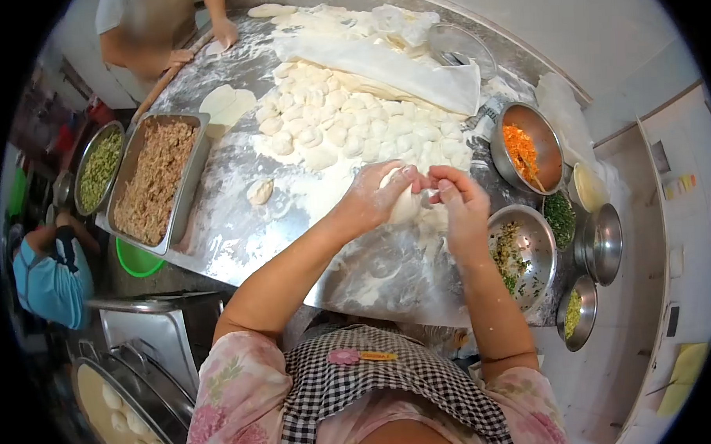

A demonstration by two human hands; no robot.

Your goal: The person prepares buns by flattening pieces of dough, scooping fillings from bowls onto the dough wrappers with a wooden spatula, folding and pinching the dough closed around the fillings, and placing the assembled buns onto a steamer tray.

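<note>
A pale piece of dough (404,208) is cupped in my left hand (374,196), whose fingers curl around it with the thumb on top. My right hand (462,201) is closed in a pinch at the dough's right edge; its fingertips partly hide the spot they grip. Both hands are above the floured metal table (373,280). Just beyond them lies a crowd of small floured dough pieces (352,120). A single dough lump (260,192) rests apart on the left.
A tray of meat filling (157,182) stands left. At right are a bowl of shredded orange filling (520,150) and a bowl of chopped filling (511,252). A co-worker (149,37) handles a long rolling pin (166,81). Steamed buns (115,396) sit in a pan at lower left.
</note>
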